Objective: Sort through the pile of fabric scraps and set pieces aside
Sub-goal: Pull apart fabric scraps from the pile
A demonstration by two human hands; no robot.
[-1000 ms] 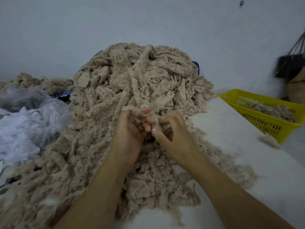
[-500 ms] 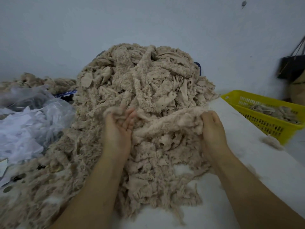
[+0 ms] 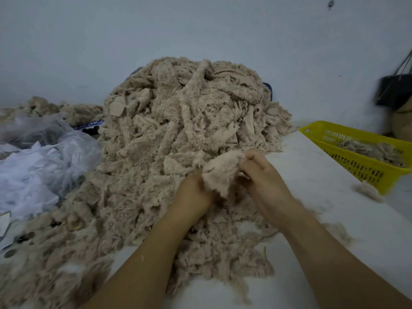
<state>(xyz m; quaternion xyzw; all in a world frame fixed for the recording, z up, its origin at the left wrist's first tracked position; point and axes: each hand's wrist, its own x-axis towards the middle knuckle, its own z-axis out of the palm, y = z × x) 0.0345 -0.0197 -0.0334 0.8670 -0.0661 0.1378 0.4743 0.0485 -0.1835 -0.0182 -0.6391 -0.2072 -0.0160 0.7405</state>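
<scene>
Both hands — left hand [image 3: 196, 192], right hand [image 3: 263, 175] — pinch one fleecy scrap [image 3: 220, 172] centre frame, lifted off the pile [image 3: 189, 121], likely for inspection.

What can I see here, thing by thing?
big pile of beige fluffy fabric scraps: one, beige, middle of the table, against the wall
single beige fluffy scrap: one, beige, held at the pile's front
yellow perforated plastic basket: one, yellow, at the table's right edge, some beige scraps inside
loose beige tuft: one, beige, by the basket's near corner
crumpled clear plastic bags: count unclear, whitish, left of the pile
smaller beige scrap heap: one, beige, far left, behind the bags
black bag: one, black, hanging far right
white table: one, white, under the pile
left hand: one, grips the single scrap's lower left
right hand: one, pinches its upper right
</scene>
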